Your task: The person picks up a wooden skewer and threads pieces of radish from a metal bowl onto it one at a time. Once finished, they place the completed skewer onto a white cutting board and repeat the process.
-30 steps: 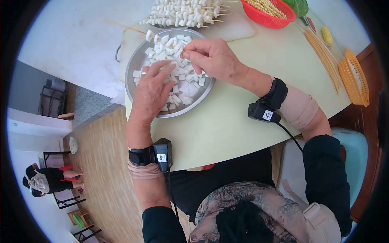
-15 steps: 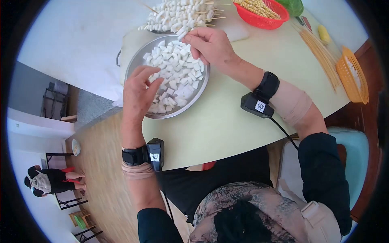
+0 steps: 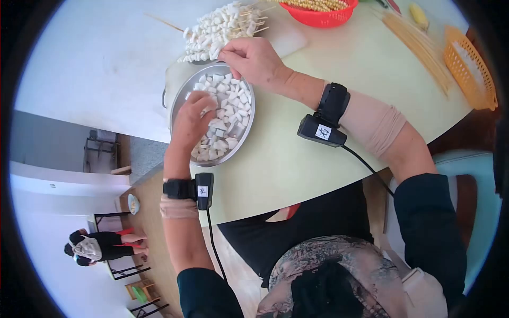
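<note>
A round metal pan [image 3: 248, 139] holds many loose white chunks [image 3: 231, 106], cut from a food I cannot identify. Over the pan's left part is my left hand [image 3: 192, 121], its fingers bent and thumb apart from them, with no piece visible in its grasp. My right hand [image 3: 254, 62] is at the pan's far rim with thumb and fingers pinched together. It grips what looks like a skewer of white pieces; its stick is hidden. Just beyond lies a heap of loaded skewers [image 3: 225, 26], wooden ends sticking out.
A red basket [image 3: 323, 18] of yellowish skewered food stands at the back. Bare wooden sticks [image 3: 416, 50] lie to the right, beside an orange basket [image 3: 472, 69] and a yellow cob-like item [image 3: 419, 17]. Another person [image 3: 101, 246] stands far left.
The view has shifted, so the table items sit differently in frame. My left hand has moved further over the pan, its fingers more bent. My right hand stays pinched near the skewer heap.
</note>
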The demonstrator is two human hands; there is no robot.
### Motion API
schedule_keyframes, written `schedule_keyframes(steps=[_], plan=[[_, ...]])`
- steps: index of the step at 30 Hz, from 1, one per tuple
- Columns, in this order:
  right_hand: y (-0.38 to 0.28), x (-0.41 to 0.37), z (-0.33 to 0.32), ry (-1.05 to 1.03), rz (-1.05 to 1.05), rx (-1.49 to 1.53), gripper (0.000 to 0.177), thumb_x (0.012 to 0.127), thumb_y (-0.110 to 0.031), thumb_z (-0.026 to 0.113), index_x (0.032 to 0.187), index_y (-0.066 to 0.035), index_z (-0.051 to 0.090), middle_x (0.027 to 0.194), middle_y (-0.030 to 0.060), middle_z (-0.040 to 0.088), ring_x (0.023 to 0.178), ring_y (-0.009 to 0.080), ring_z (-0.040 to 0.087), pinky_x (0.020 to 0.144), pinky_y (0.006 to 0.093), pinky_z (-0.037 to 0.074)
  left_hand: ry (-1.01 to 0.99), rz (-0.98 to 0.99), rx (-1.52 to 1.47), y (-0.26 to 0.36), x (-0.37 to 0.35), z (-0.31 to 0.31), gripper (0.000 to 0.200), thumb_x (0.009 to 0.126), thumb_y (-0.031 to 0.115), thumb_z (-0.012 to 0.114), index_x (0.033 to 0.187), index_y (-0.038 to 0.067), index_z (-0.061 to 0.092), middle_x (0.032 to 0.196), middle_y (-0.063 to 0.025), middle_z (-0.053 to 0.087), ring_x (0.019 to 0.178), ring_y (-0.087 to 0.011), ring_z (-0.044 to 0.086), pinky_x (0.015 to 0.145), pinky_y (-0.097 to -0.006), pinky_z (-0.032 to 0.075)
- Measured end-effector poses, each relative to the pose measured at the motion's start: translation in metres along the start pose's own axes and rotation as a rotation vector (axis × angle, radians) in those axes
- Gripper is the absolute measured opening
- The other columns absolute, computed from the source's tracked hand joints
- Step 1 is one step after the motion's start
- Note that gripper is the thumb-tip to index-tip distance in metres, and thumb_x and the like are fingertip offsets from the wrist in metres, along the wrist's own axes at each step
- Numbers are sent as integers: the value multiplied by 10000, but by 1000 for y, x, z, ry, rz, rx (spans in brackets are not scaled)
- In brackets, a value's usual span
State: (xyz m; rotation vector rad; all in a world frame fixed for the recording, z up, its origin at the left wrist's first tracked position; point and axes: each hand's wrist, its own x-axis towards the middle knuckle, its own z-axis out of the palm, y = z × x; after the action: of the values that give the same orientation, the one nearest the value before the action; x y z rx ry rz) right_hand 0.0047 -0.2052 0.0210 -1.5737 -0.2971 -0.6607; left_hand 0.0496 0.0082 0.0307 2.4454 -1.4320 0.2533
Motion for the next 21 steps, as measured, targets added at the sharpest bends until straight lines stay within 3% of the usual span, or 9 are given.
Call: schedule_keyframes(steps=[3,8,10,15,17,21], plan=[[0,-1,2,2,46,23,221,815,-157,559,688,19,595,514,65,562,459,107,552,469,267,444,-31,-137,82,-4,-17,-15,141,693,-25,656,814,28,610,955,-103,611,869,-271,602,749,-324,477],[3,-2,0,0,43,0,213,812,-158,561,700,18,601,518,66,565,464,112,558,477,267,450,65,-143,-45,-5,-5,-18,167,696,-16,634,854,39,635,908,-105,623,831,-294,605,713,-336,480],[6,0,0,-3,35,22,209,812,-158,560,709,18,606,521,67,567,464,115,559,478,267,451,78,-73,-47,-6,14,-8,208,705,-35,644,903,31,634,906,-101,628,812,-222,615,689,-289,470],[5,0,-2,-15,45,-33,201,822,-153,554,742,20,619,527,68,569,458,127,554,479,268,448,45,51,98,-7,44,24,226,693,-26,656,913,17,626,810,-93,608,677,-218,578,633,-304,459],[2,-1,-2,-16,46,-28,202,824,-154,555,743,19,619,530,69,572,458,126,555,479,268,448,-13,-154,-8,-3,46,23,240,676,-19,673,908,9,618,796,-102,597,657,-210,562,615,-298,458],[5,-1,2,-57,53,-10,207,827,-158,556,735,17,616,536,73,578,470,121,565,485,265,454,40,-131,-5,-15,33,22,232,678,-5,689,897,3,616,788,-85,594,652,-167,556,605,-273,457]])
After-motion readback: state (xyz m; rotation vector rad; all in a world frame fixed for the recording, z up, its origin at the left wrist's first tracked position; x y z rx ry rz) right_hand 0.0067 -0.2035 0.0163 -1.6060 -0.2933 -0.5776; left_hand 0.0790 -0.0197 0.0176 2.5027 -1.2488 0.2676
